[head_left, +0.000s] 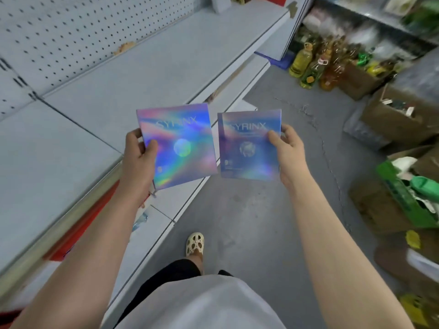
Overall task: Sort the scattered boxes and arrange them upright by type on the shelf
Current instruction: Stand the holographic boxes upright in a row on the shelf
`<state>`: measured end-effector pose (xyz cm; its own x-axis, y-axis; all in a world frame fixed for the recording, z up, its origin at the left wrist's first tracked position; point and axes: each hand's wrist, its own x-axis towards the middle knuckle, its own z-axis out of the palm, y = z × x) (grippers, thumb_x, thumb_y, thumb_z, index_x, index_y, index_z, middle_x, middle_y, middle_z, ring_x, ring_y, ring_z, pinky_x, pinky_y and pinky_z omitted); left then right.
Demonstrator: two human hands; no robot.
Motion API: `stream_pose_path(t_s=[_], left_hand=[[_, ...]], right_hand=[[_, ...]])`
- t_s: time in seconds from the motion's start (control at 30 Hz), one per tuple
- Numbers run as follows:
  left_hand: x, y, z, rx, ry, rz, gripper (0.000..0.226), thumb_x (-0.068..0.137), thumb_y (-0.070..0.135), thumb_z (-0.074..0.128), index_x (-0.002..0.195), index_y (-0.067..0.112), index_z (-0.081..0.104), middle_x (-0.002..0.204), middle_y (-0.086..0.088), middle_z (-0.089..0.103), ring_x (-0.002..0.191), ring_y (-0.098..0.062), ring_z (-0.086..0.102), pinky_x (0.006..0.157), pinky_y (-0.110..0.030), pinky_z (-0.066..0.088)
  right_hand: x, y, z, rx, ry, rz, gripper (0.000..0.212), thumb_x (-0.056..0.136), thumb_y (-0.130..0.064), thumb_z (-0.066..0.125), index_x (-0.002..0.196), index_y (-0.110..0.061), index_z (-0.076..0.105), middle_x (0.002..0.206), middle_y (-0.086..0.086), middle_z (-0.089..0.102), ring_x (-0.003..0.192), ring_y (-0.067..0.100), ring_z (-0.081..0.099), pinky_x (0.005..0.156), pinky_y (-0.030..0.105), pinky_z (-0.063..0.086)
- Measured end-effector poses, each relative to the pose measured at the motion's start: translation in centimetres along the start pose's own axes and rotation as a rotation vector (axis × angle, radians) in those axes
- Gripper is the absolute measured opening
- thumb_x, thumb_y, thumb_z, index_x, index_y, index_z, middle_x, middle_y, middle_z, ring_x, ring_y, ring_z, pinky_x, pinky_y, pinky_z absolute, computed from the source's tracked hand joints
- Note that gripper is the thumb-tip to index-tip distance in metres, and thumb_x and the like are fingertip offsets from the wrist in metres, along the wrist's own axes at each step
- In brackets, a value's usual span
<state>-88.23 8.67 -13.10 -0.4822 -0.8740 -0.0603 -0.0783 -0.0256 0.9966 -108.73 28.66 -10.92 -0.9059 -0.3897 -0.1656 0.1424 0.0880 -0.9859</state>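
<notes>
Nearest the camera, the person's two bare forearms reach forward over a grey floor, a pale perforated shoe point(195, 243) showing between them. The left hand point(140, 157) is closed on the left edge of a holographic box point(177, 144), thumb across its front face and fingers behind. The right hand point(288, 153) pinches the right edge of a second holographic box point(248, 144) the same way. Both boxes carry the word SYRINX and a round emblem. They are held side by side, just apart, fronts tilted up toward the camera, above the gap between the shelving on the left and the aisle.

The two look much alike, though the left one appears slightly larger and brighter; whether they are the same type cannot be told for sure.

Beyond the hands, the grey shelf point(147, 74) runs away to the far right and is bare along the stretch in view, with a pegboard back panel point(71, 36) behind it. A few items stand at its far end, too blurred to name. On the right, cardboard cartons point(394, 115) and yellow oil bottles point(301, 60) crowd the floor.

Judging from this, the sorting seems at an early or comparing stage: no boxes stand arranged on the visible shelf, and both held ones are yet to be placed upright.
</notes>
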Motion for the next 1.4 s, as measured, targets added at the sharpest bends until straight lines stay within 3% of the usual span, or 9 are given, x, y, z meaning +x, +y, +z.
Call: stream_pose_path(t_s=[0.3,0.43,0.57,0.7,0.83,1.0,1.1,1.23,1.4], left_hand=[[13.6,3.9,10.3,0.031,-0.071,0.034,0.021,0.099,0.012,0.047,0.117,0.022,0.044,0.098,0.005,0.063,0.078,0.004,0.064,0.067,-0.016,0.051],[18.6,4.1,15.1,0.019,-0.051,0.016,0.021,0.099,0.014,0.048,0.118,0.025,0.045,0.103,0.005,0.064,0.092,-0.011,0.065,0.081,-0.032,0.053],[22.5,4.0,20.1,-0.005,0.041,0.008,0.021,0.099,0.015,0.048,0.117,0.027,0.046,0.103,0.005,0.064,0.093,-0.015,0.066,0.077,-0.029,0.055],[25.9,4.3,25.3,-0.028,0.155,-0.043,0.021,0.098,0.018,0.05,0.115,0.03,0.047,0.11,-0.001,0.067,0.104,-0.025,0.067,0.091,-0.051,0.053],[28.8,5.0,29.2,-0.058,0.254,-0.03,0.022,0.099,0.012,0.049,0.118,0.023,0.046,0.1,0.003,0.066,0.085,-0.01,0.066,0.082,-0.036,0.054],[33.0,5.2,31.2,-0.059,0.345,-0.037,0.024,0.099,0.015,0.051,0.12,0.026,0.048,0.106,-0.004,0.065,0.086,-0.011,0.065,0.071,-0.024,0.053],[36.4,5.2,31.4,-0.071,0.402,-0.027,0.023,0.099,0.013,0.05,0.118,0.026,0.049,0.104,-0.002,0.066,0.089,-0.014,0.064,0.081,-0.033,0.053],[40.5,5.5,30.7,-0.072,0.456,-0.044,0.024,0.099,0.014,0.05,0.118,0.029,0.049,0.101,0.001,0.066,0.093,-0.018,0.061,0.086,-0.041,0.049],[43.3,6.1,29.9,-0.081,0.531,-0.052,0.028,0.1,0.014,0.05,0.127,0.02,0.048,0.101,-0.003,0.066,0.086,-0.013,0.061,0.077,-0.031,0.05]], right_hand=[[14.7,-4.5,-1.1,0.045,0.081,-0.012,0.012,0.093,-0.016,0.062,0.101,-0.025,0.063,0.108,0.013,0.072,0.099,0.035,0.07,0.091,0.059,0.054],[22.0,-5.5,-1.7,0.069,0.041,0.003,0.011,0.096,-0.015,0.06,0.104,-0.023,0.061,0.102,0.006,0.073,0.092,0.029,0.071,0.088,0.057,0.056],[30.0,-6.5,-2.2,0.079,-0.029,0.0,0.013,0.097,-0.011,0.06,0.101,-0.023,0.062,0.096,0.004,0.073,0.086,0.026,0.07,0.085,0.054,0.057],[38.2,-8.3,-3.1,0.025,-0.108,0.0,0.011,0.096,-0.016,0.061,0.103,-0.025,0.063,0.096,0.003,0.073,0.082,0.022,0.071,0.082,0.052,0.057],[45.5,-10.2,-2.7,-0.001,-0.206,0.011,0.018,0.097,-0.018,0.061,0.114,-0.017,0.06,0.095,0.0,0.073,0.078,0.019,0.072,0.071,0.042,0.061],[52.9,-12.2,0.3,-0.036,-0.309,-0.033,0.016,0.096,-0.018,0.061,0.112,-0.015,0.06,0.089,-0.001,0.071,0.073,0.014,0.071,0.062,0.03,0.056],[56.8,-13.3,3.4,-0.059,-0.383,-0.081,0.017,0.093,-0.024,0.064,0.109,-0.021,0.062,0.101,0.009,0.068,0.081,0.019,0.071,0.071,0.039,0.061],[60.7,-14.7,7.8,-0.124,-0.435,-0.13,0.021,0.095,-0.022,0.064,0.115,-0.017,0.06,0.104,0.007,0.064,0.083,0.016,0.071,0.068,0.033,0.06],[64.6,-15.4,13.6,-0.176,-0.559,-0.173,0.015,0.09,-0.018,0.066,0.101,-0.028,0.066,0.1,0.008,0.068,0.093,0.03,0.067,0.085,0.049,0.057]])
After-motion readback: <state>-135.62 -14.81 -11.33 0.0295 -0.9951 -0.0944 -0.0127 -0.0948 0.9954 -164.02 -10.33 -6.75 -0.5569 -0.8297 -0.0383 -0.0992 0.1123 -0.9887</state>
